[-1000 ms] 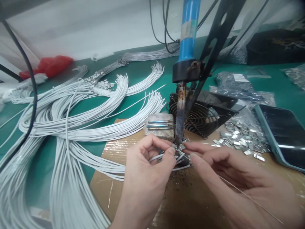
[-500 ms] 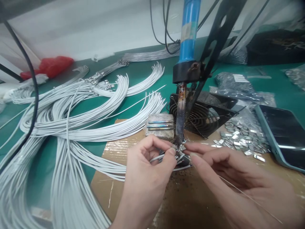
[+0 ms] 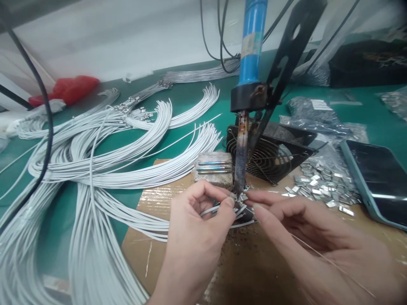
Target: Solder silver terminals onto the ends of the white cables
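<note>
My left hand [image 3: 197, 237] is closed, with thumb and forefinger pinching white wires [image 3: 208, 210] near their tips. A small shiny metal clip [image 3: 243, 196] sits just past those fingertips, under the tip of a blue-handled soldering iron [image 3: 252, 55] fixed upright in a black stand. My right hand [image 3: 305, 228] comes in from the other side, thumb and forefinger closed near the clip. Thin solder wire [image 3: 330, 260] runs through this hand towards the lower right. The fingertips partly hide the spot where iron, clip and wires meet.
Bundles of white wires [image 3: 104, 173] spread over the green mat at left. Behind the iron stands a black fan [image 3: 270, 154], beside a grooved block [image 3: 213, 169]. Loose metal clips [image 3: 321, 186] and a phone [image 3: 378, 182] lie at right. Cardboard [image 3: 152, 258] covers the work spot.
Both hands keep almost the same pose at the iron's tip. The view has shifted very slightly; nothing is visibly taken hold of or let go.
</note>
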`<state>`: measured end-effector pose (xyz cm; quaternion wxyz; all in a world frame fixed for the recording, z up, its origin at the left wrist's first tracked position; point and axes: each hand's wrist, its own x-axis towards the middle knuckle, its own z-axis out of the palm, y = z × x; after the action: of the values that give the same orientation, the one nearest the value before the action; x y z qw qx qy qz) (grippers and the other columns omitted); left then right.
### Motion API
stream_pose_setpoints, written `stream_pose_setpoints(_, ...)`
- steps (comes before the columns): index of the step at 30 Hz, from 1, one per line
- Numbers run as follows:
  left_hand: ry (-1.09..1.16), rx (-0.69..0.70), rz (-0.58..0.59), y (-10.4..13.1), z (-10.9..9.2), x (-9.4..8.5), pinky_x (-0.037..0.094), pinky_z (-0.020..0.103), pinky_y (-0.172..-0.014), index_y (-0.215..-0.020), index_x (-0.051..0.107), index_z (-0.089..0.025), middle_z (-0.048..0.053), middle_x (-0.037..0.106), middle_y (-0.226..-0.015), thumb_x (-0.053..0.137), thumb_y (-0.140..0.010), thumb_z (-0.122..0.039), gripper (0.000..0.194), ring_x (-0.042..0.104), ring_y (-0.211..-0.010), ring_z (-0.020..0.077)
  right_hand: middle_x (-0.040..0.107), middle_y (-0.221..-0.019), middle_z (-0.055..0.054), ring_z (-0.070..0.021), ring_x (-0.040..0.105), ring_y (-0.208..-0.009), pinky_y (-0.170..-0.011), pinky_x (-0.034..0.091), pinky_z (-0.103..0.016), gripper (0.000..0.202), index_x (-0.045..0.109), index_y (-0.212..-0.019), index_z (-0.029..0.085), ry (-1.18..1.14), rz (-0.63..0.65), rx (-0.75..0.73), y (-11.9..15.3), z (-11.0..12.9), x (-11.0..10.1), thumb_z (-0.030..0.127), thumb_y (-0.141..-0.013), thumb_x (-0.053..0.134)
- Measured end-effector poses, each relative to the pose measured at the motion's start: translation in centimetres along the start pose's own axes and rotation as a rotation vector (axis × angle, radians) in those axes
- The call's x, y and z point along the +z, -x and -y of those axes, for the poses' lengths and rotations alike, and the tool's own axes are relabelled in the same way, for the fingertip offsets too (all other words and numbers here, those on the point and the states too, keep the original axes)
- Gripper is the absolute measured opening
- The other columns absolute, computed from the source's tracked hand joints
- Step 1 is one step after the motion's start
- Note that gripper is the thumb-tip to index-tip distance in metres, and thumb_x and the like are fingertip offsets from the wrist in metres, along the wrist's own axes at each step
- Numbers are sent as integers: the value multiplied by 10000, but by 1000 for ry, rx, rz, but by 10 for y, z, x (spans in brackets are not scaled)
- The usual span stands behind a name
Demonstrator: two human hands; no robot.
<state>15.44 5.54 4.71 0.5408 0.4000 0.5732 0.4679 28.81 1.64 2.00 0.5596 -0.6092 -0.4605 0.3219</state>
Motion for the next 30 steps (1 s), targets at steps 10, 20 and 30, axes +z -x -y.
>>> stream_pose_setpoints(10,14,19,-3,1,-1,0,491,139,-574,-624,667,-178,-15,737,-707,759,-703,-132,129,640,-643,94,811,-989,31,-146,802,-867,-818,603,-120,212,700,-708,256,10,-38,-19,2,2,1,376,-841,813)
stream_pose_setpoints(20,1,-4,-37,0,-4,3,489,132,-540,-600,669,-161,6,732,-690,761,-667,-168,115,616,-602,90,809,-962,53,-119,799,-879,-834,583,-93,194,702,-728,265,26,2,-55,2,-4,0,360,-877,783)
stream_pose_setpoints(30,15,5,-48,4,-4,5,514,104,-557,-608,673,-160,-3,735,-689,769,-689,-140,127,652,-622,86,809,-940,69,-118,801,-843,-787,583,-72,186,708,-714,279,33,-44,-52,1,4,4,360,-847,809)
